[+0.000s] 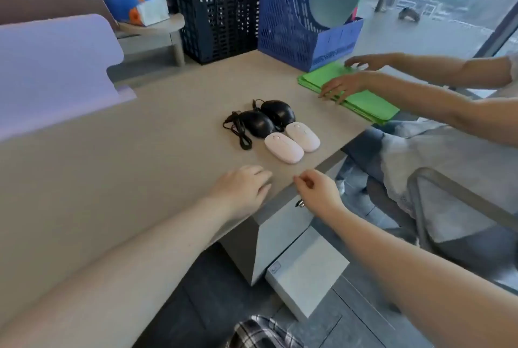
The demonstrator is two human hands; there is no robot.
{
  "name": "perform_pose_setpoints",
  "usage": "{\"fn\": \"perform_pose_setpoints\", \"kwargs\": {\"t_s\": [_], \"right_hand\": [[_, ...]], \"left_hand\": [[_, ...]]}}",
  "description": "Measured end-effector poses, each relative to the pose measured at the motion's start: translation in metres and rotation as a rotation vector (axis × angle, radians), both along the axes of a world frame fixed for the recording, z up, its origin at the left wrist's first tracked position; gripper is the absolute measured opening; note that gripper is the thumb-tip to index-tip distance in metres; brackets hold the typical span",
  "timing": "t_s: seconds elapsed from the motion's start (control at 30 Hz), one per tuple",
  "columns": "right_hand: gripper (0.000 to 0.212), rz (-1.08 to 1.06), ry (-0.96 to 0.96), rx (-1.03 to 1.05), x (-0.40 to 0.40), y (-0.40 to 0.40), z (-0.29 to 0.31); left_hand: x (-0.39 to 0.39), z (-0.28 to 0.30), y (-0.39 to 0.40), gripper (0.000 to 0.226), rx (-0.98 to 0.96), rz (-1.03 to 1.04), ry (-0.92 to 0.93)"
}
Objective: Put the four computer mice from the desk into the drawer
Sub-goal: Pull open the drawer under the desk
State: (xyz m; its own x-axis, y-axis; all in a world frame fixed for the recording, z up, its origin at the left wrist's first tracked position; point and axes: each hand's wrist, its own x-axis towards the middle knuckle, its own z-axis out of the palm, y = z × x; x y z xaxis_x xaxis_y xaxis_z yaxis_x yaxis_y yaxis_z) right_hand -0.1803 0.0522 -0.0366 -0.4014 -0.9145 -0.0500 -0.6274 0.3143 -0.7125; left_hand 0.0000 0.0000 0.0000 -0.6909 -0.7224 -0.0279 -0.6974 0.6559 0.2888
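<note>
Two black wired mice [256, 123] [279, 112] and two pale pink wireless mice [283, 148] [302, 136] lie grouped on the beige desk [140, 151] near its front right corner. My left hand [241, 189] rests flat on the desk just in front of them, fingers apart, holding nothing. My right hand [316, 193] hovers at the desk edge with fingers loosely curled and thumb near forefinger, holding nothing. Below it the grey drawer unit [280, 238] shows a key in its lock [300, 203]; the drawer looks closed.
Another person's two hands [344, 85] press on green folders [361, 101] at the desk's right side. Black [218, 11] and blue [288, 17] file racks stand behind. A tissue box [140, 6] sits at back left. A white box [305, 269] lies on the floor.
</note>
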Motion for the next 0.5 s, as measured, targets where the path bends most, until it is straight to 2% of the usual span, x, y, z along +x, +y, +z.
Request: {"fn": "perform_pose_setpoints", "kwargs": {"t_s": [0.1, 0.17, 0.27, 0.37, 0.4, 0.5], "right_hand": [[0.029, -0.032, -0.020, -0.008, -0.010, 0.008, -0.026], [0.026, -0.020, -0.054, 0.089, -0.017, 0.011, -0.046], [0.033, -0.057, -0.054, 0.182, -0.026, 0.011, -0.070], [0.035, -0.152, -0.166, 0.288, -0.030, 0.005, -0.087], [0.035, -0.153, -0.149, 0.336, -0.028, 0.002, -0.092], [0.036, -0.213, -0.276, 0.326, -0.022, -0.009, -0.103]], "left_hand": [[-0.009, -0.022, 0.009, 0.044, -0.015, 0.011, 0.046], [-0.013, -0.035, 0.011, 0.046, -0.037, 0.042, 0.071], [-0.014, -0.045, 0.012, 0.049, -0.057, 0.081, 0.091], [-0.013, -0.041, 0.012, 0.051, -0.042, 0.103, 0.080], [-0.013, -0.041, 0.014, 0.051, -0.043, 0.104, 0.077], [-0.015, -0.040, 0.014, 0.051, -0.049, 0.102, 0.056]]}}
